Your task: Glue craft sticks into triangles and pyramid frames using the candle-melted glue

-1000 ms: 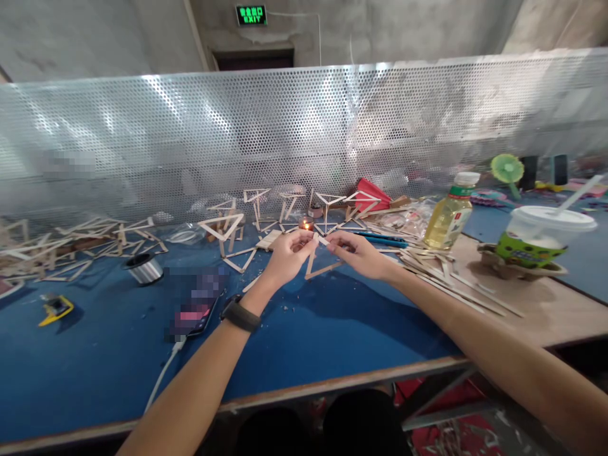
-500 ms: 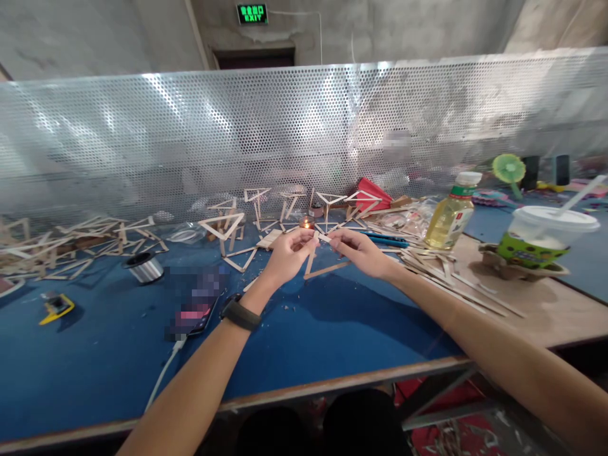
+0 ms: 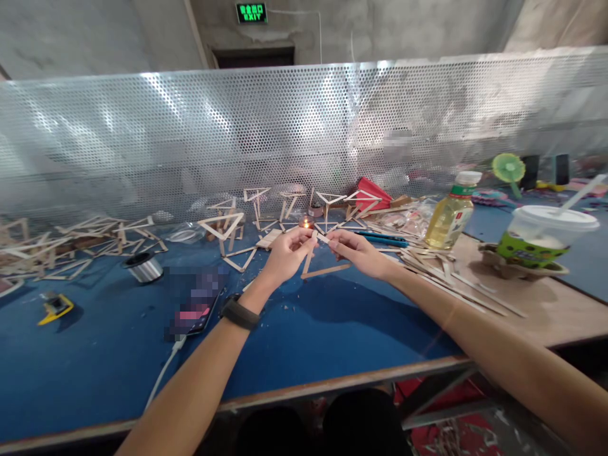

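Both my hands hold one triangle of flat wooden sticks (image 3: 324, 271) just above the blue table top (image 3: 308, 329). My left hand (image 3: 285, 253), with a black watch on its wrist, pinches the triangle's upper corner. My right hand (image 3: 358, 251) pinches the same corner and the right side stick. The fingers of both hands are closed on the wood. A small lit candle (image 3: 306, 223) burns just behind the hands.
Finished stick triangles (image 3: 221, 226) and stick frames stand along the perforated metal screen (image 3: 285, 133). Loose sticks (image 3: 441, 269) lie at the right, near a yellow drink bottle (image 3: 449, 215) and a lidded cup (image 3: 544, 235). A phone on a cable (image 3: 194, 313), a metal spool (image 3: 142, 267) and a yellow tool (image 3: 54, 307) lie left.
The triangle's lower stick has tipped up slightly between my hands. The hands stay at the same place.
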Motion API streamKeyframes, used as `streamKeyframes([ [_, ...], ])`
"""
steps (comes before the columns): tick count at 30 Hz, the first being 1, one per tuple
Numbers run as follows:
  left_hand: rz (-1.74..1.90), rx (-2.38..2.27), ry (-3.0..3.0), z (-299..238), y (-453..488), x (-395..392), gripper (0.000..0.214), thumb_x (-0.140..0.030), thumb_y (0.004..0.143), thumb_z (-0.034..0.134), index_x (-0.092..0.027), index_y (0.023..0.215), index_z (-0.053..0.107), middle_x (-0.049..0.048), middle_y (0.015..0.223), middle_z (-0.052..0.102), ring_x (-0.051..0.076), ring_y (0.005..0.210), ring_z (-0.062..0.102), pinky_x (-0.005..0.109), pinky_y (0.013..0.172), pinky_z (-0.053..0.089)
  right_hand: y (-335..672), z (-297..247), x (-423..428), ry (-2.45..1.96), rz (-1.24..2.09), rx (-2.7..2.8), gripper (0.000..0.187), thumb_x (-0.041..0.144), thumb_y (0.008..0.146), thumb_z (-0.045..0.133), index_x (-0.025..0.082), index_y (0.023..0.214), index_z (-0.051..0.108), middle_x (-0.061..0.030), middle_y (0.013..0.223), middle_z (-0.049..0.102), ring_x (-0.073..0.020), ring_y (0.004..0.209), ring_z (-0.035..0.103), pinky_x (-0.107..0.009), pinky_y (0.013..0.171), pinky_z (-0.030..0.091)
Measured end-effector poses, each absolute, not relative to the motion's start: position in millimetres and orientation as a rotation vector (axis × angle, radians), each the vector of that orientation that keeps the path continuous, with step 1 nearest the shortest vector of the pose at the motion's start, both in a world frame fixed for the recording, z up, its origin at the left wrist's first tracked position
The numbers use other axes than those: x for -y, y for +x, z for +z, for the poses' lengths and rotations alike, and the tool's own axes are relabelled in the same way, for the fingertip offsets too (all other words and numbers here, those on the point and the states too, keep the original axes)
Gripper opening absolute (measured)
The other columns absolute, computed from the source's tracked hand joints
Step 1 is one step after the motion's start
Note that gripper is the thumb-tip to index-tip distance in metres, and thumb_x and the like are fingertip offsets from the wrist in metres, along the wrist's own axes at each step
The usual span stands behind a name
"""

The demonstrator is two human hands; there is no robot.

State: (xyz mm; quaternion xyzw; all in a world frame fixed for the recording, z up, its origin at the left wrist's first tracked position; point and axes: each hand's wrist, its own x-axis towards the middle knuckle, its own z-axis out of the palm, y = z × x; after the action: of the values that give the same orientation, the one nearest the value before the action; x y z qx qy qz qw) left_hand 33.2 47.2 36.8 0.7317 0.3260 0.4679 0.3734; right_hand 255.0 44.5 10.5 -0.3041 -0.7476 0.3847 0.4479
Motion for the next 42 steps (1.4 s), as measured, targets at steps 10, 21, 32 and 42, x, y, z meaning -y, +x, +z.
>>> streamKeyframes([
  [10,1.147,-0.895,1.842,43.0,32.7,-42.5,0.023,-0.035,0.093,0.067,-0.018,0.106,0.074,0.0092,0.100,0.076,0.022,0.094,0.072,0.036,0.078,0.063,256.2,19.8,-40.5,-0.816,0.905,1.865,0.042,0.059,0.090,0.066,0.018,0.093,0.074,-0.0003,0.076,0.057,-0.0119,0.064,0.043,-0.027,0.058,0.036],
  [21,1.137,-1.004,1.764,44.6,32.1,-40.1,0.024,-0.042,0.089,0.074,-0.019,0.095,0.079,0.0085,0.090,0.078,0.020,0.077,0.073,0.036,0.073,0.064,261.0,17.0,-46.8,-0.858,0.898,1.923,0.040,0.058,0.089,0.068,0.020,0.090,0.078,-0.0015,0.077,0.062,-0.0140,0.067,0.047,-0.029,0.062,0.037],
  [32,1.142,-0.998,1.751,39.9,32.7,-42.8,0.024,-0.042,0.087,0.076,-0.019,0.094,0.079,0.0080,0.092,0.078,0.019,0.076,0.072,0.037,0.072,0.064,258.5,17.3,-44.8,-0.863,0.934,1.990,0.042,0.059,0.091,0.064,0.019,0.088,0.075,-0.0007,0.076,0.060,-0.0139,0.066,0.046,-0.029,0.062,0.037],
  [42,1.153,-1.013,1.813,38.6,31.3,-44.1,0.025,-0.043,0.087,0.075,-0.019,0.094,0.079,0.0069,0.086,0.076,0.018,0.071,0.071,0.035,0.069,0.063,256.9,18.3,-43.2,-0.859,1.007,1.974,0.040,0.056,0.091,0.064,0.018,0.088,0.073,0.0016,0.072,0.054,-0.0121,0.064,0.041,-0.028,0.060,0.031],
])
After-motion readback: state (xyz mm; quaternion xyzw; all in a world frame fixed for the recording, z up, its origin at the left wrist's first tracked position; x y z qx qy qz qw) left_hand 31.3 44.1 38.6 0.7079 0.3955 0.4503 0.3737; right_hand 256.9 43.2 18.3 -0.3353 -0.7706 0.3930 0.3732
